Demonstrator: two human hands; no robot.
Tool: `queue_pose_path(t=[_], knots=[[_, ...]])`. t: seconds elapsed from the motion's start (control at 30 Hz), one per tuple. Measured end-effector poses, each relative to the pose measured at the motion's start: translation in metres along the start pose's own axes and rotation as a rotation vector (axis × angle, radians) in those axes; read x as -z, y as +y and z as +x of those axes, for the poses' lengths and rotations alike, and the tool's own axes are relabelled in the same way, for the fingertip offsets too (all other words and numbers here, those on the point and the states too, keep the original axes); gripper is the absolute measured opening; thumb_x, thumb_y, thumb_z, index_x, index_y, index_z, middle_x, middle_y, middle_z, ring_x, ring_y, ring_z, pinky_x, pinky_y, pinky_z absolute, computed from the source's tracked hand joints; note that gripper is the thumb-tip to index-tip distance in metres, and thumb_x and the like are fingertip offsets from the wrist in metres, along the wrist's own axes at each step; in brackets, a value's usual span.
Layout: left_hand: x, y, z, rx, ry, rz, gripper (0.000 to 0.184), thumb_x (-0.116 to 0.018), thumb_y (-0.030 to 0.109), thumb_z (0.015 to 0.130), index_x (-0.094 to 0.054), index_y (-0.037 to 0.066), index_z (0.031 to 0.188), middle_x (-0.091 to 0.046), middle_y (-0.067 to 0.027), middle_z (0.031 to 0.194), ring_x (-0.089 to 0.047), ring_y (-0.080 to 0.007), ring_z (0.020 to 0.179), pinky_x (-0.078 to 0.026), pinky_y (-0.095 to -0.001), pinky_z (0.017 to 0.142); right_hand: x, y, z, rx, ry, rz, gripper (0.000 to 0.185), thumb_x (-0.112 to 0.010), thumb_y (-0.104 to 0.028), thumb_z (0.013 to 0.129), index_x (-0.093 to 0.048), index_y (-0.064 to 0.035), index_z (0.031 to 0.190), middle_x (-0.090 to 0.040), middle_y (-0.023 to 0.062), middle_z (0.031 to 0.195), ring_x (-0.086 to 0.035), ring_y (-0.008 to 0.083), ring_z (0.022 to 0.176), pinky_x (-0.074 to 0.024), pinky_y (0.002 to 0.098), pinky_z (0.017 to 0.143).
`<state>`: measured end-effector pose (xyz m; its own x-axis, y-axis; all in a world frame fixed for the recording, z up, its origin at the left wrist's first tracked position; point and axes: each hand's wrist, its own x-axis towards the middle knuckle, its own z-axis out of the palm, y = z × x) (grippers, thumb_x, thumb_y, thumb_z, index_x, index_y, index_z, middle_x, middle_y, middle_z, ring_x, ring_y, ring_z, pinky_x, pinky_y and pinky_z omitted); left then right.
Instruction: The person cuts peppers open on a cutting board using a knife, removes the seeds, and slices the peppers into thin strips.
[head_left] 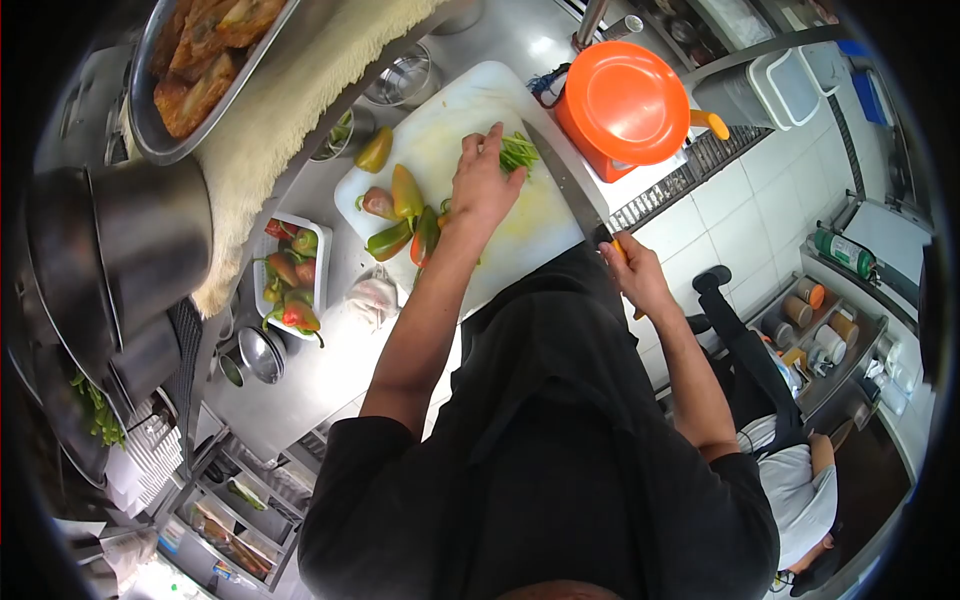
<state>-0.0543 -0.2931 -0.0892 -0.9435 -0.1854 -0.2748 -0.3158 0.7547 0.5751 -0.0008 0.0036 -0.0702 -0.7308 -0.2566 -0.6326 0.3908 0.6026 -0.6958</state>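
Observation:
On the white cutting board (510, 235), my left hand (484, 180) lies with its fingers spread beside a small heap of green strips (518, 152). My right hand (637, 270) is wrapped round the orange handle of a large knife (572, 185). The blade lies along the board's right edge, just right of the strips, its tip pointing away from me. Several green and reddish peppers (407, 192) sit on the board to the left of my left wrist; my forearm partly hides some of them.
A white tub (322, 272) of peppers and a plastic bag (372, 300) stand left of the board. An orange-lidded container (625, 103) is at the right. Metal pots (150, 235) and a tray of meat (160, 135) are far left. Another person (790, 480) is at lower right.

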Motion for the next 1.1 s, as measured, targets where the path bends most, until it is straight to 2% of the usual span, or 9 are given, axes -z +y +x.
queue_pose_path(t=[0.1,0.2,0.33,0.43,0.7,0.83,0.9,1.03,1.1], knots=[[-0.004,0.004,-0.003,-0.024,0.027,0.016,0.076,-0.085,0.036,0.092,-0.055,0.014,0.158,-0.055,-0.0181,0.148,-0.065,-0.0389,0.125,-0.056,-0.0473,0.107,-0.004,0.006,-0.001,0.068,0.000,-0.115,0.033,-0.067,-0.032,0.111,-0.060,-0.0021,0.100,-0.055,0.0039,0.071,-0.051,0.0127,0.066,-0.0459,0.0338,0.061],[-0.014,-0.003,-0.002,-0.087,0.132,0.059,0.069,-0.088,0.037,0.090,-0.065,0.013,0.150,-0.059,-0.0157,0.145,-0.071,-0.0337,0.114,-0.059,-0.0446,0.099,-0.014,0.013,0.000,0.188,0.049,-0.121,0.035,-0.069,-0.035,0.110,-0.061,-0.0016,0.102,-0.061,0.0174,0.071,-0.057,0.0269,0.059,-0.0480,0.0409,0.061],[-0.024,-0.014,-0.001,-0.063,0.181,-0.079,0.057,-0.090,0.031,0.089,-0.074,0.010,0.139,-0.065,-0.0147,0.138,-0.075,-0.0245,0.093,-0.063,-0.0377,0.086,-0.018,0.014,0.000,0.160,0.007,-0.093,0.034,-0.069,-0.035,0.109,-0.063,-0.0022,0.106,-0.062,0.0184,0.074,-0.058,0.0296,0.062,-0.0484,0.0421,0.063],[-0.027,-0.018,-0.003,-0.065,0.190,-0.222,0.054,-0.092,0.025,0.086,-0.076,0.009,0.135,-0.067,-0.0181,0.137,-0.074,-0.0279,0.085,-0.062,-0.0379,0.083,-0.025,0.025,0.007,0.210,-0.008,-0.087,0.034,-0.069,-0.035,0.109,-0.063,-0.0020,0.106,-0.061,0.0169,0.073,-0.057,0.0277,0.060,-0.0479,0.0416,0.062],[-0.030,-0.030,0.002,-0.035,0.285,-0.401,0.046,-0.091,0.012,0.084,-0.078,0.007,0.128,-0.069,-0.0161,0.136,-0.075,-0.0224,0.085,-0.065,-0.0333,0.080,-0.022,0.001,0.017,0.045,-0.197,0.084,0.035,-0.067,-0.035,0.111,-0.058,-0.0045,0.096,-0.056,0.0000,0.068,-0.054,0.0087,0.055,-0.0448,0.0297,0.053],[-0.011,-0.033,0.010,-0.023,0.310,-0.471,0.045,-0.091,0.009,0.085,-0.079,0.008,0.129,-0.068,-0.0100,0.135,-0.071,-0.0155,0.093,-0.066,-0.0299,0.085,-0.017,-0.028,0.021,0.090,-0.213,0.056,0.036,-0.067,-0.035,0.112,-0.056,-0.0049,0.095,-0.056,0.0005,0.067,-0.054,0.0099,0.053,-0.0454,0.0303,0.052],[0.006,-0.038,0.021,-0.076,0.387,-0.458,0.046,-0.092,0.011,0.084,-0.079,0.009,0.128,-0.069,-0.0130,0.135,-0.074,-0.0185,0.090,-0.065,-0.0310,0.081,-0.015,-0.050,0.026,0.174,-0.207,0.014,0.037,-0.066,-0.036,0.112,-0.056,-0.0047,0.094,-0.057,0.0006,0.066,-0.054,0.0099,0.053,-0.0459,0.0306,0.052],[0.070,-0.038,0.051,-0.165,0.439,-0.475,0.046,-0.092,0.020,0.087,-0.079,0.010,0.129,-0.071,-0.0142,0.137,-0.076,-0.0195,0.093,-0.063,-0.0321,0.084,-0.018,-0.102,0.046,0.312,-0.154,-0.032,0.038,-0.067,-0.035,0.111,-0.056,-0.0022,0.096,-0.059,0.0101,0.067,-0.058,0.0222,0.054,-0.0485,0.0380,0.056],[0.115,-0.021,0.061,-0.021,0.378,-0.335,0.048,-0.090,0.028,0.089,-0.078,0.015,0.133,-0.075,-0.0089,0.125,-0.073,-0.0159,0.095,-0.060,-0.0321,0.086,-0.021,-0.121,0.062,0.409,-0.112,-0.088,0.038,-0.067,-0.034,0.110,-0.057,-0.0006,0.097,-0.061,0.0164,0.069,-0.061,0.0313,0.058,-0.0498,0.0427,0.060]])
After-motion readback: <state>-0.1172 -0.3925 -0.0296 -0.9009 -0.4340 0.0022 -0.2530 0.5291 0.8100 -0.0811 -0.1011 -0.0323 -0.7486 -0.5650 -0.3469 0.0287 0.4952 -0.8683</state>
